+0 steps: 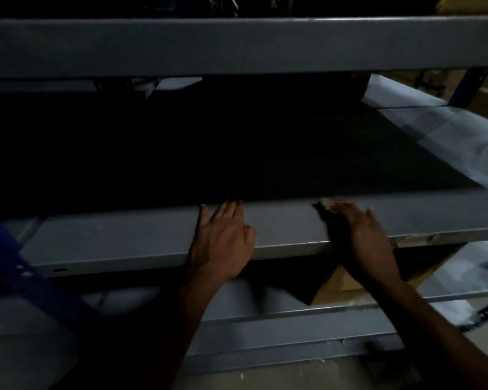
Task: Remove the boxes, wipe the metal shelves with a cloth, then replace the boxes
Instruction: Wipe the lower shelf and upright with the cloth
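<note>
Left hand (223, 237) lies flat on the shelf (124, 243) lip; right hand (361, 235) presses a dark cloth (326, 213) at three o'clock — it might slip off the edge.

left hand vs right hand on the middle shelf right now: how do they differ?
The left hand lies bare on the front lip of the middle shelf, fingers straight and sharp in the picture; the right hand is motion-blurred. The right hand presses a dark cloth against the lip, while the left hand has nothing under it. The left hand sits nearer the shelf's middle, the right hand further right. Both rest flat on the same grey lip.
</note>
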A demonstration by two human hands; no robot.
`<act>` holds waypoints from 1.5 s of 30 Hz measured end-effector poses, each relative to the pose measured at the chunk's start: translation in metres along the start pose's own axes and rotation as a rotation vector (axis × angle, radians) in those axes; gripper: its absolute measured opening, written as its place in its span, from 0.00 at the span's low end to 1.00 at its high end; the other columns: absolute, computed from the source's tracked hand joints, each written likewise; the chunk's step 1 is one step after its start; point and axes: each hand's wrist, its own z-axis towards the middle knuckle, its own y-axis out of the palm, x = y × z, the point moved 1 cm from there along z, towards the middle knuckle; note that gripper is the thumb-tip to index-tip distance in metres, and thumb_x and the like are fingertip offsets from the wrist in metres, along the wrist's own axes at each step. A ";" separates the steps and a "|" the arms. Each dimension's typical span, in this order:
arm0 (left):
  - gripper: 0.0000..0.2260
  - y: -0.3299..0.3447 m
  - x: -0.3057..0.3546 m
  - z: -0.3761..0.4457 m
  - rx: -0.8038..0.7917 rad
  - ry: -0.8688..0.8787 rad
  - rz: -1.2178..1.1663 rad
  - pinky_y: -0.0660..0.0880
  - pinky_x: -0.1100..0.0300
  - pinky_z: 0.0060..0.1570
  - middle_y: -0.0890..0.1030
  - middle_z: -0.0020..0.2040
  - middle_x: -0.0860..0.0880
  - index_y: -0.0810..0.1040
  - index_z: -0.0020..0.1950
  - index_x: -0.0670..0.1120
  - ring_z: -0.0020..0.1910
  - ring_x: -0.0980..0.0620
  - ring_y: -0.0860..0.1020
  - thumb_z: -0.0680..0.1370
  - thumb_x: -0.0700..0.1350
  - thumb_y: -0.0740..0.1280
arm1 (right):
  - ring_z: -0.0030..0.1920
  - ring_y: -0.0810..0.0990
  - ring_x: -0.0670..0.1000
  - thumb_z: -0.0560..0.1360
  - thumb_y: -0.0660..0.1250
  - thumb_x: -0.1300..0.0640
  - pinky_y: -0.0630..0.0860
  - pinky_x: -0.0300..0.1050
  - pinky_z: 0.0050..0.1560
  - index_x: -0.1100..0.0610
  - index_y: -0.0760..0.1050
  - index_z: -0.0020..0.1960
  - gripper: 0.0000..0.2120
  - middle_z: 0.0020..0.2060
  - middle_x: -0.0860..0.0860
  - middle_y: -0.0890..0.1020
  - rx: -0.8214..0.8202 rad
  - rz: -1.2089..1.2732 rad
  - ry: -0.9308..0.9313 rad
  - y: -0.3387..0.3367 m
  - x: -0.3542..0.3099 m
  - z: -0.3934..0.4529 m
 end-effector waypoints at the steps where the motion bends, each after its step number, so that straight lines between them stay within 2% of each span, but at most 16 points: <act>1: 0.40 0.001 0.001 0.000 0.000 0.001 0.002 0.48 0.44 0.76 0.61 0.78 0.49 0.58 0.78 0.45 0.77 0.54 0.57 0.69 0.55 0.34 | 0.71 0.71 0.57 0.77 0.61 0.55 0.58 0.55 0.74 0.59 0.73 0.69 0.21 0.69 0.58 0.74 0.016 -0.039 0.075 0.002 0.002 0.002; 4: 0.39 0.003 0.003 0.001 0.013 0.006 0.006 0.49 0.43 0.75 0.62 0.78 0.49 0.59 0.78 0.45 0.77 0.53 0.59 0.70 0.54 0.35 | 0.65 0.75 0.63 0.74 0.55 0.51 0.65 0.57 0.72 0.67 0.76 0.63 0.26 0.61 0.65 0.78 0.033 -0.028 0.160 0.018 -0.031 0.016; 6: 0.36 0.004 0.003 0.002 0.018 0.006 0.008 0.49 0.44 0.76 0.61 0.78 0.49 0.58 0.78 0.45 0.77 0.54 0.58 0.72 0.53 0.37 | 0.60 0.78 0.62 0.71 0.55 0.51 0.70 0.56 0.68 0.65 0.79 0.59 0.26 0.57 0.64 0.81 0.070 0.039 0.069 0.025 -0.072 0.018; 9: 0.35 0.003 0.001 0.002 0.006 0.021 -0.003 0.48 0.45 0.76 0.59 0.79 0.50 0.56 0.79 0.46 0.77 0.55 0.56 0.73 0.54 0.37 | 0.61 0.80 0.58 0.71 0.57 0.54 0.72 0.51 0.68 0.62 0.81 0.59 0.23 0.58 0.60 0.82 0.105 0.122 -0.061 0.032 -0.116 0.010; 14: 0.35 0.003 -0.017 -0.001 0.011 0.014 -0.045 0.48 0.49 0.77 0.60 0.79 0.50 0.57 0.79 0.46 0.77 0.55 0.56 0.75 0.61 0.41 | 0.63 0.80 0.53 0.75 0.61 0.52 0.64 0.44 0.70 0.58 0.80 0.62 0.19 0.61 0.54 0.82 0.071 0.116 -0.240 0.019 -0.075 0.000; 16: 0.40 0.002 -0.035 -0.009 0.030 -0.014 -0.011 0.49 0.49 0.77 0.61 0.78 0.50 0.58 0.79 0.46 0.77 0.54 0.57 0.74 0.68 0.39 | 0.65 0.77 0.54 0.76 0.63 0.53 0.63 0.46 0.72 0.57 0.79 0.64 0.18 0.64 0.54 0.80 0.052 0.099 -0.158 0.004 -0.036 -0.004; 19: 0.42 0.001 -0.061 -0.022 0.067 -0.045 0.018 0.50 0.48 0.76 0.62 0.78 0.49 0.60 0.78 0.45 0.77 0.54 0.58 0.73 0.70 0.41 | 0.67 0.75 0.57 0.75 0.69 0.58 0.61 0.50 0.73 0.59 0.78 0.63 0.16 0.64 0.58 0.78 0.069 0.059 0.054 -0.007 -0.003 -0.004; 23: 0.40 0.000 -0.065 -0.027 0.058 -0.051 0.048 0.51 0.46 0.76 0.62 0.78 0.48 0.59 0.78 0.44 0.77 0.54 0.58 0.74 0.67 0.41 | 0.60 0.79 0.61 0.70 0.58 0.52 0.63 0.47 0.69 0.62 0.82 0.54 0.22 0.56 0.62 0.82 0.100 0.089 0.149 0.013 -0.050 0.018; 26: 0.39 0.001 -0.063 -0.027 0.055 -0.055 0.061 0.51 0.46 0.76 0.61 0.78 0.48 0.59 0.79 0.45 0.77 0.54 0.57 0.74 0.66 0.41 | 0.55 0.80 0.60 0.70 0.58 0.53 0.69 0.49 0.67 0.61 0.82 0.50 0.19 0.51 0.60 0.83 0.121 0.155 0.070 0.024 -0.120 0.019; 29: 0.39 0.002 -0.065 -0.027 0.051 -0.054 0.066 0.50 0.47 0.76 0.58 0.79 0.50 0.56 0.79 0.46 0.78 0.55 0.54 0.73 0.64 0.38 | 0.58 0.81 0.57 0.73 0.58 0.54 0.73 0.49 0.67 0.61 0.82 0.54 0.19 0.55 0.58 0.84 0.152 0.214 -0.079 0.033 -0.163 0.008; 33: 0.39 0.000 -0.064 -0.027 0.063 -0.049 0.051 0.50 0.47 0.76 0.58 0.79 0.50 0.57 0.79 0.46 0.78 0.56 0.54 0.74 0.64 0.38 | 0.62 0.79 0.52 0.76 0.60 0.51 0.66 0.43 0.71 0.58 0.80 0.61 0.19 0.60 0.54 0.82 0.076 0.205 -0.297 0.020 -0.129 -0.007; 35: 0.38 0.001 -0.066 -0.027 0.073 -0.048 0.046 0.51 0.46 0.76 0.59 0.79 0.49 0.58 0.79 0.46 0.78 0.55 0.56 0.74 0.64 0.39 | 0.62 0.79 0.55 0.76 0.61 0.51 0.66 0.46 0.70 0.58 0.78 0.64 0.20 0.61 0.55 0.81 0.092 0.159 -0.263 0.010 -0.087 -0.012; 38: 0.37 0.003 -0.067 -0.028 0.087 -0.052 0.041 0.52 0.45 0.75 0.61 0.78 0.49 0.59 0.78 0.45 0.77 0.55 0.57 0.75 0.64 0.42 | 0.63 0.78 0.59 0.76 0.69 0.58 0.70 0.53 0.68 0.62 0.77 0.65 0.18 0.63 0.60 0.79 0.078 0.102 0.021 -0.001 -0.037 -0.006; 40: 0.36 0.003 -0.066 -0.028 0.095 -0.053 0.039 0.53 0.44 0.75 0.62 0.78 0.48 0.61 0.78 0.45 0.77 0.54 0.58 0.75 0.63 0.43 | 0.65 0.77 0.61 0.76 0.66 0.59 0.68 0.53 0.70 0.65 0.77 0.64 0.19 0.63 0.63 0.78 0.042 0.080 0.133 0.005 -0.035 0.008; 43: 0.36 0.004 -0.064 -0.027 0.098 -0.055 0.053 0.54 0.44 0.75 0.63 0.77 0.48 0.61 0.78 0.45 0.77 0.54 0.59 0.75 0.62 0.43 | 0.56 0.80 0.62 0.70 0.54 0.50 0.70 0.51 0.65 0.64 0.80 0.58 0.27 0.53 0.63 0.82 0.036 0.056 0.054 0.022 -0.084 0.029; 45: 0.36 0.004 -0.064 -0.027 0.092 -0.053 0.067 0.54 0.45 0.75 0.63 0.77 0.49 0.62 0.78 0.45 0.77 0.55 0.59 0.75 0.61 0.42 | 0.51 0.81 0.62 0.69 0.53 0.51 0.73 0.50 0.60 0.63 0.81 0.54 0.25 0.49 0.61 0.83 0.066 0.102 -0.026 0.032 -0.127 0.034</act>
